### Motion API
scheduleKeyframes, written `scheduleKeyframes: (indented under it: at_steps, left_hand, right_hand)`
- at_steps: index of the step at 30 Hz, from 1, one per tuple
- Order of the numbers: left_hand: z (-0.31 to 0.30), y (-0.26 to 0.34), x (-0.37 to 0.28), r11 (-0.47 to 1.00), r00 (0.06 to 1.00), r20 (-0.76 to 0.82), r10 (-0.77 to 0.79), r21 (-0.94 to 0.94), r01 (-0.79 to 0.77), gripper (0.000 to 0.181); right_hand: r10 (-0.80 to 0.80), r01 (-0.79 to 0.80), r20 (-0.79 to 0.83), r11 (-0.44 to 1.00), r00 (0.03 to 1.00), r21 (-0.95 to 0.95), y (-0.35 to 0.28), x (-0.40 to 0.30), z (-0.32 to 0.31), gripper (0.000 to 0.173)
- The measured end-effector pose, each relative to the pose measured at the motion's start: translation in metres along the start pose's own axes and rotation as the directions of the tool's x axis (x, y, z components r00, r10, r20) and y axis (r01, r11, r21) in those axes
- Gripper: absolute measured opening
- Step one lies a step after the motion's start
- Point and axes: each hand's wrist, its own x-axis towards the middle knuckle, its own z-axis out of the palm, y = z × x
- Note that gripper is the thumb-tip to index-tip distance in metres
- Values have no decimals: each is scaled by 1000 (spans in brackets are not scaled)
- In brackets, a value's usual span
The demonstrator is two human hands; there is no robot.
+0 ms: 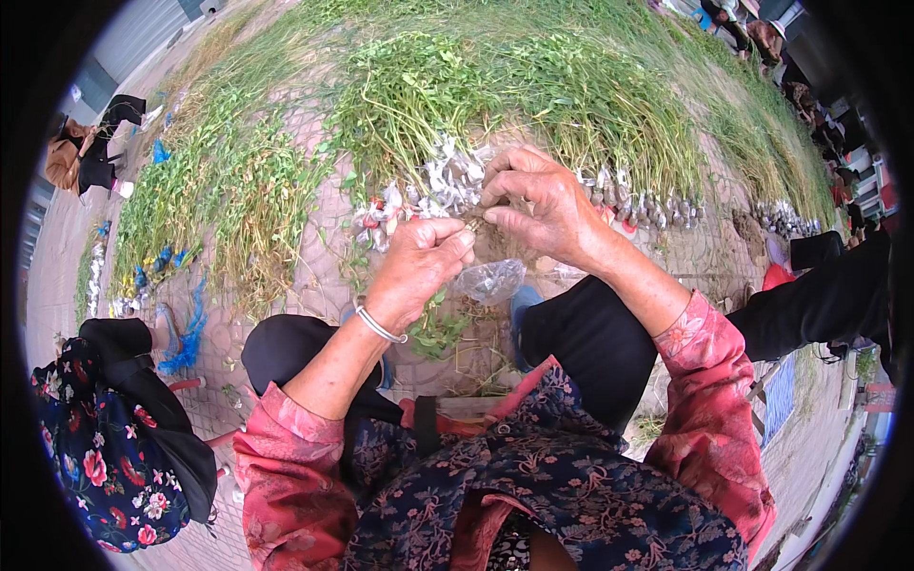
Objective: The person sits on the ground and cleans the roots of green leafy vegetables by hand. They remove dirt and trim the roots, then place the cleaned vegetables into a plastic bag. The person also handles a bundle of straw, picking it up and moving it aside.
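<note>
In front of my knees, my left hand [434, 264] pinches a thin brownish plant stem [474, 223] between thumb and forefinger. The fingers of my right hand [539, 203] curl in from the other side and close on the same stem; its ends are hidden by my fingers. Just below the hands a crumpled clear plastic bag [493, 281] lies on the ground. Behind them, leafy green plants [421, 93] lie in a bunch, their root ends wrapped in white plastic [453, 171]. To the right is another row of wrapped root ends [650, 205].
Loose leaves [435, 332] litter the brick paving [314, 243] between my feet. More plants [264, 193] lie to the left, near a blue plastic strip [189, 332]. A person in floral clothing [107, 457] sits close on my left. A dark trouser leg [821, 303] reaches in from the right.
</note>
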Motion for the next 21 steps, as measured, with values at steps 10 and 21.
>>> scheduleKeyframes:
  at_steps: [10, 21]
  left_hand:
    - [-6, -5, 1, 988, 999, -28, -24, -152, 19, 26]
    - [8, -1, 3, 994, 979, -177, 100, 61, -90, 23]
  right_hand:
    - [430, -426, 183, 578, 884, 696, -5, 2, -19, 38]
    - [356, -344, 60, 825, 933, 449, -1, -11, 7, 19]
